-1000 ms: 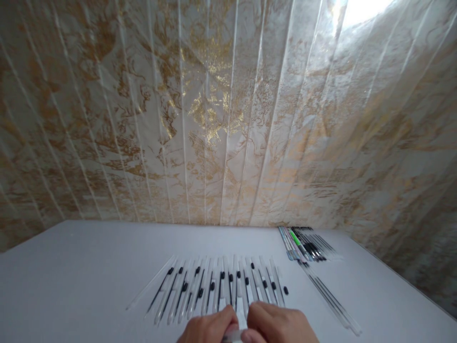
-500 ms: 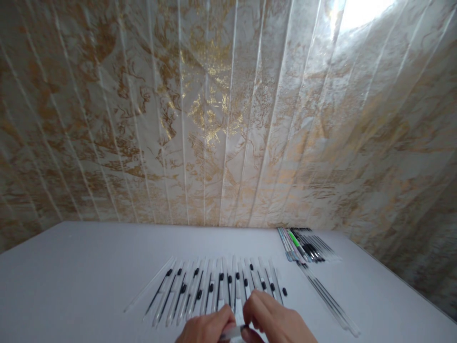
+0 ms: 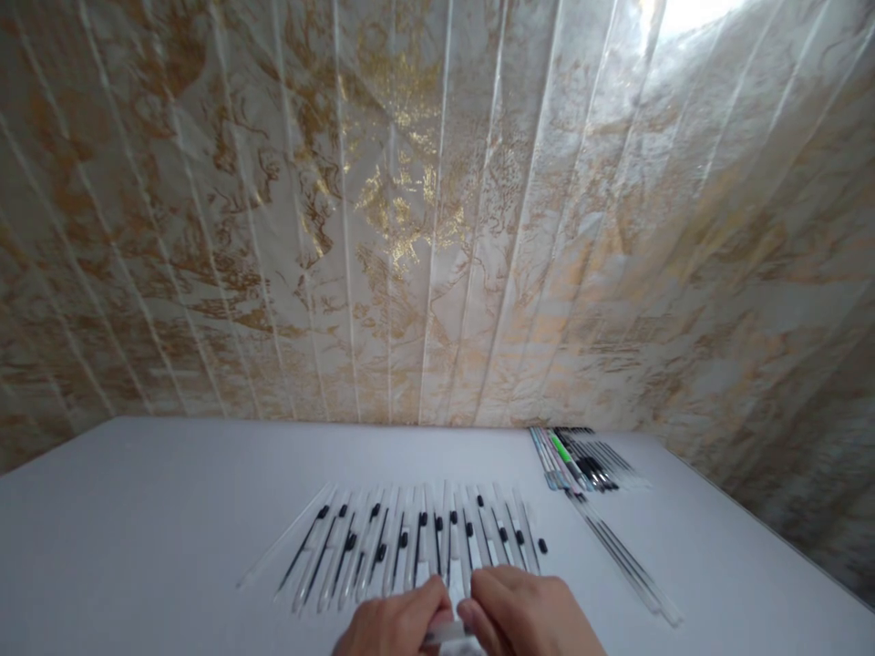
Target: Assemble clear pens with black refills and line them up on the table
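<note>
At the bottom centre, my left hand (image 3: 396, 624) is closed round a translucent pen barrel (image 3: 447, 630) lying sideways between the hands. My right hand (image 3: 526, 610) is closed at the barrel's right end, its thumb and fingers pressed together; any small part inside them is hidden. Just beyond the hands, several clear pen barrels lie side by side on the white table (image 3: 170, 510), with thin dark refills and small black pieces among them. One black piece (image 3: 542, 546) lies at the right end of this row.
At the back right lie a green pen (image 3: 564, 453), several light-coloured pens and black-tipped pens. Several long thin refills (image 3: 625, 558) lie slanted in front of them. A thin clear stick (image 3: 283, 536) is at the row's left. Behind the table hangs a gold-patterned curtain (image 3: 410, 228).
The right hand's fingers have folded closer over the barrel's end, covering the dark tip that showed there. The view has shifted slightly, so the table items appear a little higher.
</note>
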A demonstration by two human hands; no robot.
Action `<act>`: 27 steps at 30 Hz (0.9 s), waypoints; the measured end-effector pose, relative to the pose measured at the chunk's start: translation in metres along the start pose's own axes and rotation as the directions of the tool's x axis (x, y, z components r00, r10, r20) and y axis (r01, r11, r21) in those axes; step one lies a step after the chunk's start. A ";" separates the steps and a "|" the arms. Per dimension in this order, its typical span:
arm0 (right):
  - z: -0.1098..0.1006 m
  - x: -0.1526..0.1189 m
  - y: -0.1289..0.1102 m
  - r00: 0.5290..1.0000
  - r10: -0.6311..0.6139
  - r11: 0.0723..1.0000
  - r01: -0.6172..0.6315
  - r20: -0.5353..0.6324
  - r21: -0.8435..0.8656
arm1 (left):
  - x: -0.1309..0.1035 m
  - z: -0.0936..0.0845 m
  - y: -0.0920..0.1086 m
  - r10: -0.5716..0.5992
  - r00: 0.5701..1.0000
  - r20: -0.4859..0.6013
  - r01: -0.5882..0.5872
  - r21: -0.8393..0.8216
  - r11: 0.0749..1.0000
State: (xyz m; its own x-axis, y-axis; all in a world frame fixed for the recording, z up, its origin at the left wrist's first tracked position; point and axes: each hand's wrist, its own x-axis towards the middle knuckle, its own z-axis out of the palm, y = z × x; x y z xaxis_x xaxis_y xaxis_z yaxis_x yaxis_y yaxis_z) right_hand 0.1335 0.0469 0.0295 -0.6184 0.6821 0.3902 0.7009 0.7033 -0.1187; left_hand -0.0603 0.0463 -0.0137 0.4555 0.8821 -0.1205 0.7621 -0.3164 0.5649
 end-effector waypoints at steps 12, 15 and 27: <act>0.009 0.000 0.005 0.999 0.008 0.998 -0.005 -0.044 0.067 | -0.001 -0.005 0.003 -0.034 0.999 0.007 0.034 -0.001 0.999; -0.013 0.003 0.006 0.993 0.020 0.985 -0.040 0.118 0.166 | -0.004 -0.015 0.008 0.005 1.000 -0.011 -0.005 -0.044 0.999; -0.039 0.010 -0.002 0.988 -0.113 0.993 0.110 0.102 0.040 | -0.007 -0.024 0.011 0.077 0.995 -0.063 -0.073 0.075 0.995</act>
State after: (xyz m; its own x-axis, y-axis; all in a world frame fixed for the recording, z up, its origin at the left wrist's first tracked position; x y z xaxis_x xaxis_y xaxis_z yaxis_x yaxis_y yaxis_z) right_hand 0.1400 0.0446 0.0693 -0.7269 0.6149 0.3057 0.6139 0.7814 -0.1120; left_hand -0.0660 0.0451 0.0134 0.4833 0.8751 -0.0250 0.7595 -0.4049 0.5091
